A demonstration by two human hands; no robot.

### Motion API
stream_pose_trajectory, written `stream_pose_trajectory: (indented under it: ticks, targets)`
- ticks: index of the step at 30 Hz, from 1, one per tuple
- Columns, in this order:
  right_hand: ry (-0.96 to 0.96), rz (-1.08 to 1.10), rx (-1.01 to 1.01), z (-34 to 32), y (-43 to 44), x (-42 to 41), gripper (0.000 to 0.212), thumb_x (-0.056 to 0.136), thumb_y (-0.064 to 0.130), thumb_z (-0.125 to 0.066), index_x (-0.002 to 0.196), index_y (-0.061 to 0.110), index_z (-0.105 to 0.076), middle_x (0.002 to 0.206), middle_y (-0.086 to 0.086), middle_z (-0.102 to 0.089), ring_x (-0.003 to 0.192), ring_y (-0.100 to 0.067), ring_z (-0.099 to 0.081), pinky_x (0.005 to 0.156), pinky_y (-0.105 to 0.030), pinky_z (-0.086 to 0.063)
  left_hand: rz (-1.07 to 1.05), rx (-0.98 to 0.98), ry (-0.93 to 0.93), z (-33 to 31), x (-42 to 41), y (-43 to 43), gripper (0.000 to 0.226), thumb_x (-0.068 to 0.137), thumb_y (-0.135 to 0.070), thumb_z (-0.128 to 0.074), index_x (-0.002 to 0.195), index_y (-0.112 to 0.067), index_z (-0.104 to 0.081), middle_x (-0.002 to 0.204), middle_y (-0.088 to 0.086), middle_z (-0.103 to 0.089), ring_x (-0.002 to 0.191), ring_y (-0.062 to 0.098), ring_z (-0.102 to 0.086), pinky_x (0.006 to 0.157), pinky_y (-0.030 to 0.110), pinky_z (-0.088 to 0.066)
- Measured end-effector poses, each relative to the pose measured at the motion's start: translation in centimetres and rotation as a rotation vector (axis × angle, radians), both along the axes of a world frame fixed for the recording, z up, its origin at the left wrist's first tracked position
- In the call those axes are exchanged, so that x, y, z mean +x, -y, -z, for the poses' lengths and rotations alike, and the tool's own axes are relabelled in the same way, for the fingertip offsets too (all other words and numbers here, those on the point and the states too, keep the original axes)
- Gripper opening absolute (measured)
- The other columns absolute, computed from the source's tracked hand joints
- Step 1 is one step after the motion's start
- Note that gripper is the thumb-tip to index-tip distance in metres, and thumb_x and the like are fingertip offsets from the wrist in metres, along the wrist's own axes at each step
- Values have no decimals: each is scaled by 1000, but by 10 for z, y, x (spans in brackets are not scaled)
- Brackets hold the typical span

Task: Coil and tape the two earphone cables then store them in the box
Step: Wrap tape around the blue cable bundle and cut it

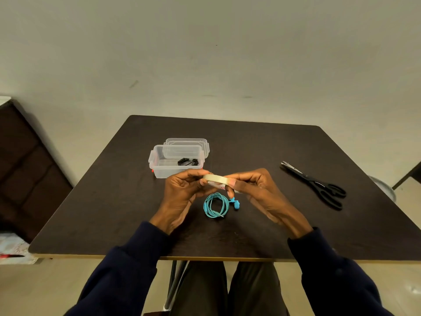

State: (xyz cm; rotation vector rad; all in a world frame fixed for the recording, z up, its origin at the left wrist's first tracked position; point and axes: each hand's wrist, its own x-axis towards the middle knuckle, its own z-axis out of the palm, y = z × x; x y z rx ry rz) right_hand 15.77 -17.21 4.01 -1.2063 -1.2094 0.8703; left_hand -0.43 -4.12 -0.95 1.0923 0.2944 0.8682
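Curled left hand [182,190] and right hand [258,189] pinch the tape roll [216,178].

We see the blue earphones [216,205] coiled flat on the table [114,213], buds just right of the coil, the pale roll of tape [216,179] gripped above them by the left hand [182,190] and the right hand [255,188], and the black earphones [188,161] lying in the open clear box [159,171] behind.

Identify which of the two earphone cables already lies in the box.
The black cable lies inside the clear box; the blue cable lies coiled on the table outside it.
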Motion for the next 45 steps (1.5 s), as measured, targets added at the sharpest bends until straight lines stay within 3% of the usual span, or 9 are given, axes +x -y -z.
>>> stream_pose_trajectory:
  ticks: [8, 12, 15, 18, 23, 27, 32, 40, 45]
  targets:
    - [-109, -40, 29, 1, -1, 1, 22, 88, 18, -65, 107, 13, -77, 80, -10, -71, 73, -15, -66, 81, -29, -57, 115, -185, 92, 7, 5, -5, 25, 79, -3, -72, 103, 0, -72, 108, 20, -73, 108, 39, -70, 79, 47, -62]
    - [-281, -53, 67, 1, -2, -1, 21, 88, 7, -63, 105, 5, -76, 85, -10, -74, 74, -13, -68, 76, -24, -56, 218, -308, 145, 8, 7, -3, 52, 68, -14, -86, 112, 6, -66, 115, 25, -71, 113, 41, -67, 81, 49, -60]
    - [-327, -6, 76, 1, -3, -3, 19, 85, 5, -65, 100, 2, -76, 92, -11, -76, 79, -15, -71, 71, -22, -57, 271, -355, 170, 8, 6, -1, 45, 73, -10, -81, 114, 3, -68, 124, 25, -67, 119, 41, -64, 83, 52, -59]
    - [-144, 91, 58, 4, -3, -3, 19, 87, 2, -63, 102, -2, -74, 78, -13, -72, 66, -14, -64, 69, -23, -54, 161, -120, 57, 4, 0, -3, 39, 86, -4, -71, 124, -2, -64, 131, 18, -65, 125, 35, -61, 93, 56, -56]
    - [149, 212, 56, 7, -6, -7, 14, 90, 3, -68, 96, 11, -79, 72, -10, -73, 62, -16, -65, 67, -29, -55, -204, 709, -205, -15, -2, 2, 29, 83, -12, -78, 112, -9, -75, 112, 4, -74, 111, 16, -68, 94, 25, -54]
    - [188, 170, 70, 4, -9, -14, 22, 87, 10, -72, 85, 30, -80, 76, -7, -76, 65, -15, -70, 68, -25, -58, -280, 839, -210, -19, -1, 9, 16, 86, -11, -78, 101, -13, -80, 96, 0, -74, 91, 17, -70, 78, 26, -58]
    - [60, 129, 72, 4, -6, -10, 13, 89, 9, -68, 97, 8, -78, 74, -19, -72, 67, -17, -67, 74, -25, -55, -284, 658, -113, -20, -2, 6, 22, 82, -7, -79, 98, -23, -80, 94, -6, -76, 93, 19, -71, 85, 33, -58]
    - [-90, 29, 34, 10, -6, -3, 19, 89, 12, -65, 103, 12, -78, 78, -11, -73, 71, -16, -68, 73, -22, -54, -201, 422, -10, -15, -2, 7, 23, 80, -6, -77, 102, 2, -76, 96, 18, -75, 94, 37, -71, 86, 60, -57]
    - [-166, -44, 44, 11, -6, 0, 24, 91, 11, -64, 111, 2, -74, 84, -17, -71, 74, -16, -67, 75, -22, -54, -101, 157, 46, -14, -5, 10, 22, 75, -15, -79, 97, -13, -80, 104, 13, -77, 100, 31, -73, 87, 46, -61]
